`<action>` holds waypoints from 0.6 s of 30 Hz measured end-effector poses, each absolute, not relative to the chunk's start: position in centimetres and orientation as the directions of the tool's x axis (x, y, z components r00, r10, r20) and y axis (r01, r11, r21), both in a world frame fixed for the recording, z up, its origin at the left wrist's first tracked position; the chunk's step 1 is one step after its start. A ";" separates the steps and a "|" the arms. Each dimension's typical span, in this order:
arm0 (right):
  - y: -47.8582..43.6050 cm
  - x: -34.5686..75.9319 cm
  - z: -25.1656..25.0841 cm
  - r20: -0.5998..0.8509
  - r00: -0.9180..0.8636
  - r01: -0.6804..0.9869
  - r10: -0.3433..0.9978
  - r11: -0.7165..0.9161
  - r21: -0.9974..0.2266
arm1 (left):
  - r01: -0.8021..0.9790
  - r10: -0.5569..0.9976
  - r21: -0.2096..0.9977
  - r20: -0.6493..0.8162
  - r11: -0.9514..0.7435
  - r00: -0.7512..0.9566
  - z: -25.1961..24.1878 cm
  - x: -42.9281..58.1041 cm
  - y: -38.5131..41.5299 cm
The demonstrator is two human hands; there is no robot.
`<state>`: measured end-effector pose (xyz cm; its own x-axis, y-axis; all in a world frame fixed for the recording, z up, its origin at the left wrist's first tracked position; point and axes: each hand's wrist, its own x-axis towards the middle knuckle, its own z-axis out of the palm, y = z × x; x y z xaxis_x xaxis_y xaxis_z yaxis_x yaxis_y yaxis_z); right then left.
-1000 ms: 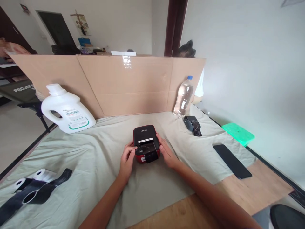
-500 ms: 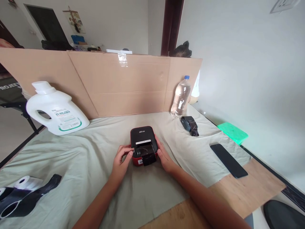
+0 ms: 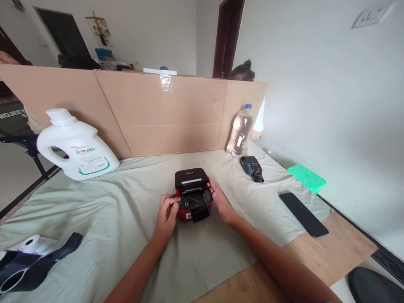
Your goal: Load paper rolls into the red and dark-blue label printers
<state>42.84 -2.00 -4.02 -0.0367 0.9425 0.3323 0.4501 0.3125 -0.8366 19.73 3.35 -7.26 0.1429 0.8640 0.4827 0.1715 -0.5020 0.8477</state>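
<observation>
A black and red label printer (image 3: 190, 173) rests on the cloth in front of me, its lid tilted up and a gap showing under it. From its front hangs a strip of black marbled label paper (image 3: 199, 208). My left hand (image 3: 166, 211) is closed against the printer's left side, thumb and fingertips at the front left corner. Along the right side lies my right hand (image 3: 221, 203), its fingers pressed to the casing and bracing it. The printer sits between both hands. The fingertips behind the casing are partly hidden.
A white detergent jug (image 3: 75, 145) and a water bottle (image 3: 240, 131) stand before a cardboard screen (image 3: 170, 113). To the right lie a smaller dark device (image 3: 251, 167), a phone (image 3: 303, 213) and a green stool (image 3: 306, 178). Label rolls (image 3: 34, 256) lie at left. Someone sits behind the screen.
The printer's lid has popped up from shut, uncovering the inside. Both hands have stayed at the printer's sides. The whole view has shifted slightly.
</observation>
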 end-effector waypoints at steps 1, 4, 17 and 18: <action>-1.7 42.9 -3.7 0.333 -0.033 0.470 0.942 0.309 -0.827 | 0.162 0.863 0.849 0.484 -0.503 0.144 -7.5 19.7 3.3; -0.3 43.6 -2.0 0.355 -0.144 0.560 0.924 0.372 -0.740 | 0.137 0.869 0.861 0.467 -0.489 0.165 -7.8 19.5 3.2; 9.9 42.0 5.9 -0.134 -0.438 0.842 0.889 0.353 -0.408 | 0.072 0.855 0.863 0.478 -0.499 0.200 -7.3 19.4 3.0; 10.0 41.6 6.0 -0.196 -0.410 0.877 0.891 0.326 -0.352 | 0.077 0.857 0.864 0.475 -0.497 0.201 -7.3 19.3 3.0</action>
